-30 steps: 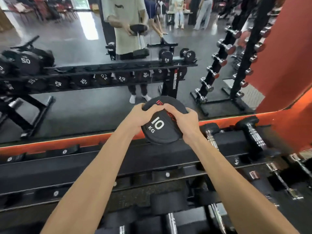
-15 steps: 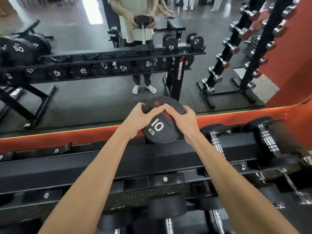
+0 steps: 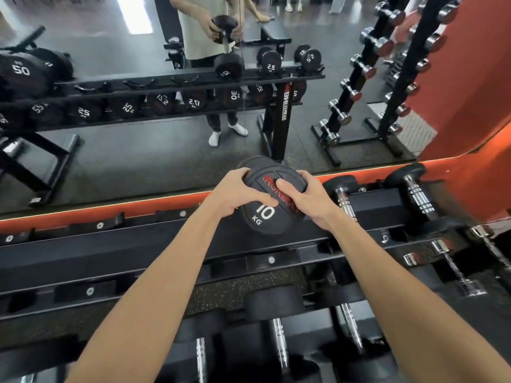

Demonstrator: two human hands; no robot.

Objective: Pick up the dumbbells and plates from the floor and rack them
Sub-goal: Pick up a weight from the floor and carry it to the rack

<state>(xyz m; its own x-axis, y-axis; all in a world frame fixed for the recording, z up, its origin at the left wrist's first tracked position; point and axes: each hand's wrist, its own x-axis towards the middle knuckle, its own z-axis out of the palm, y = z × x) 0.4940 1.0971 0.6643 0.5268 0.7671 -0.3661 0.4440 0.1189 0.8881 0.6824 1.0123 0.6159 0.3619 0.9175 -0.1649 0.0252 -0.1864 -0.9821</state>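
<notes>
One dumbbell [image 3: 269, 200], two hands [image 3: 235, 193] [image 3: 309, 199]

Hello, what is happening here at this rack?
A person grips a 10 kg dumbbell by its near head with both hands: left hand, right hand. They hold it over the top shelf of the rack, beside other racked dumbbells, in front of a mirror.

A: You've got a black dumbbell [image 3: 266, 205], white "10 KG", red lettering, frame centre.

B: Rack [image 3: 138, 261] black, your lower-frame handles [image 3: 279, 342] chrome, orange strip [image 3: 110, 215] mid-left, speckled floor [image 3: 243, 286].
</notes>
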